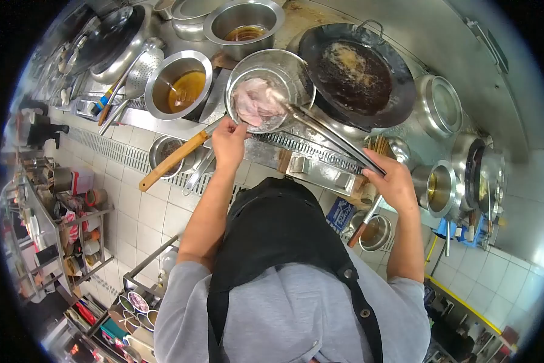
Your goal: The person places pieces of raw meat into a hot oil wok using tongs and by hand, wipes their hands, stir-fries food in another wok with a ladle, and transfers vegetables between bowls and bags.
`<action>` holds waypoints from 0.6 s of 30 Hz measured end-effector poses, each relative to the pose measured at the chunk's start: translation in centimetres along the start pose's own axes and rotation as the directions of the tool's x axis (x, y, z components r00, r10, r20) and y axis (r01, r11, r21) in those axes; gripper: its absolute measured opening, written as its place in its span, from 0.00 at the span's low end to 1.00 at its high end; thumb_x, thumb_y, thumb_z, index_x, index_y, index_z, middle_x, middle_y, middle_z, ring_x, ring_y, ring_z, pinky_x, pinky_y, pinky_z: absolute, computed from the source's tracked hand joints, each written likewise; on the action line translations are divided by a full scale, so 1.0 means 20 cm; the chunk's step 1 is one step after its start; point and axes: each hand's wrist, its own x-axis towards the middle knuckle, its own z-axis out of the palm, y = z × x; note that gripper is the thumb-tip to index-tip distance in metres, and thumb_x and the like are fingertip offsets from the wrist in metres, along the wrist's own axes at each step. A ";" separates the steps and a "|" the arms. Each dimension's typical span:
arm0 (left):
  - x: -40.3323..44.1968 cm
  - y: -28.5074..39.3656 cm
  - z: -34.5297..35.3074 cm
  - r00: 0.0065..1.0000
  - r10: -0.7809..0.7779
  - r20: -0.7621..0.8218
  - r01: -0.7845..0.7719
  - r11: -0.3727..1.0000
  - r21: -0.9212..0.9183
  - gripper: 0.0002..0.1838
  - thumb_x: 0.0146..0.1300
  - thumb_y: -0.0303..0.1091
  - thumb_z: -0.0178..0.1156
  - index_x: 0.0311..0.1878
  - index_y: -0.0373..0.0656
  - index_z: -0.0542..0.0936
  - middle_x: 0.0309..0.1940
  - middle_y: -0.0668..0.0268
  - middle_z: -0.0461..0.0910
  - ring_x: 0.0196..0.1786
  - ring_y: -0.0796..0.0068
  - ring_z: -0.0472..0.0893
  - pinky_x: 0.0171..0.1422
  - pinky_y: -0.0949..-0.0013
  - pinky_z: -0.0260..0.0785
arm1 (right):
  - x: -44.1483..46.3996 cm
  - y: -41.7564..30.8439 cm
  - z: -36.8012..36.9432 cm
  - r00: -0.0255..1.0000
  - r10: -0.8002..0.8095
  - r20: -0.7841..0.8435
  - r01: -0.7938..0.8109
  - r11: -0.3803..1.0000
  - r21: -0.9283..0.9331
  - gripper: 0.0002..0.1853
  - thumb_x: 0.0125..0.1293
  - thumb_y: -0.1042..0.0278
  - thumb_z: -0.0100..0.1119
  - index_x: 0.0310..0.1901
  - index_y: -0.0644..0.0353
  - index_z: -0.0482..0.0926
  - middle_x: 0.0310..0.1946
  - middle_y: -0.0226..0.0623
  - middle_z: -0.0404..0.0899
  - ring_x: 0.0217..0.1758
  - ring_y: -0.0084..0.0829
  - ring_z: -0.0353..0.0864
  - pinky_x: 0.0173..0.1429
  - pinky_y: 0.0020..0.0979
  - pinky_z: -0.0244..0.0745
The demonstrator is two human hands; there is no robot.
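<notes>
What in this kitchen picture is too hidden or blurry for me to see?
All in the head view:
Bottom of the bowl: partly hidden by pale meat.
Bottom of the wok: hidden by dark liquid.
Tips of the tongs: blurred against the meat.
What's on the metal shelves at far left: too small and blurred.
Grey shirt: cut off by the bottom edge.
</notes>
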 end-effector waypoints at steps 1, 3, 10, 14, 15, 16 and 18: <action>0.01 0.00 0.01 0.999 -0.032 -0.010 0.031 0.998 -0.051 0.13 0.63 0.25 0.64 0.25 0.37 0.71 0.22 0.67 0.76 0.25 0.80 0.79 0.32 0.72 0.77 | 0.00 0.06 -0.02 0.999 0.014 -0.038 -0.012 0.998 0.054 0.26 0.61 0.70 0.73 0.63 0.52 0.83 0.54 0.51 0.85 0.54 0.48 0.87 0.59 0.36 0.79; 0.01 -0.04 0.02 0.998 -0.063 -0.005 0.063 0.992 -0.106 0.12 0.63 0.25 0.65 0.26 0.36 0.72 0.22 0.66 0.77 0.26 0.78 0.81 0.33 0.71 0.80 | -0.01 0.18 -0.05 0.993 0.051 -0.108 -0.033 0.987 0.157 0.27 0.61 0.70 0.73 0.64 0.53 0.82 0.56 0.50 0.85 0.55 0.47 0.87 0.60 0.35 0.79; -0.01 -0.05 0.05 0.995 -0.103 0.015 0.104 0.980 -0.172 0.12 0.65 0.24 0.64 0.28 0.37 0.71 0.22 0.68 0.76 0.25 0.80 0.80 0.31 0.72 0.78 | 0.26 0.45 -0.11 0.955 0.164 -0.246 -0.208 0.964 -0.168 0.25 0.64 0.63 0.70 0.64 0.50 0.82 0.55 0.53 0.84 0.59 0.50 0.85 0.62 0.41 0.78; -0.05 -0.08 0.06 0.993 -0.107 0.059 0.118 0.962 -0.246 0.13 0.66 0.25 0.64 0.28 0.38 0.72 0.22 0.68 0.76 0.25 0.81 0.79 0.32 0.73 0.78 | 0.33 0.37 -0.08 0.917 0.283 -0.281 -0.324 0.940 -0.110 0.28 0.63 0.62 0.70 0.66 0.52 0.81 0.55 0.52 0.85 0.59 0.48 0.86 0.63 0.40 0.78; -0.05 -0.08 0.06 0.993 -0.098 0.060 0.110 0.962 -0.250 0.13 0.66 0.25 0.64 0.28 0.39 0.72 0.22 0.68 0.76 0.25 0.81 0.79 0.32 0.74 0.78 | 0.34 0.32 -0.09 0.928 0.239 -0.285 -0.263 0.964 -0.047 0.28 0.63 0.63 0.70 0.66 0.54 0.80 0.56 0.52 0.85 0.60 0.46 0.86 0.64 0.39 0.77; -0.05 -0.08 0.06 0.993 -0.099 0.062 0.112 0.957 -0.267 0.13 0.66 0.25 0.65 0.27 0.39 0.72 0.22 0.68 0.76 0.26 0.81 0.79 0.33 0.73 0.77 | 0.29 0.29 -0.10 0.938 0.199 -0.285 -0.204 0.979 0.013 0.29 0.63 0.63 0.70 0.67 0.55 0.79 0.56 0.51 0.85 0.60 0.44 0.86 0.64 0.38 0.77; -0.06 -0.06 0.06 0.996 -0.078 0.041 0.085 0.971 -0.225 0.13 0.66 0.25 0.65 0.27 0.39 0.71 0.22 0.69 0.76 0.27 0.82 0.79 0.33 0.73 0.77 | 0.20 0.28 -0.12 0.960 0.054 -0.275 -0.043 0.998 0.048 0.32 0.63 0.64 0.72 0.69 0.61 0.77 0.61 0.50 0.83 0.62 0.36 0.85 0.68 0.34 0.74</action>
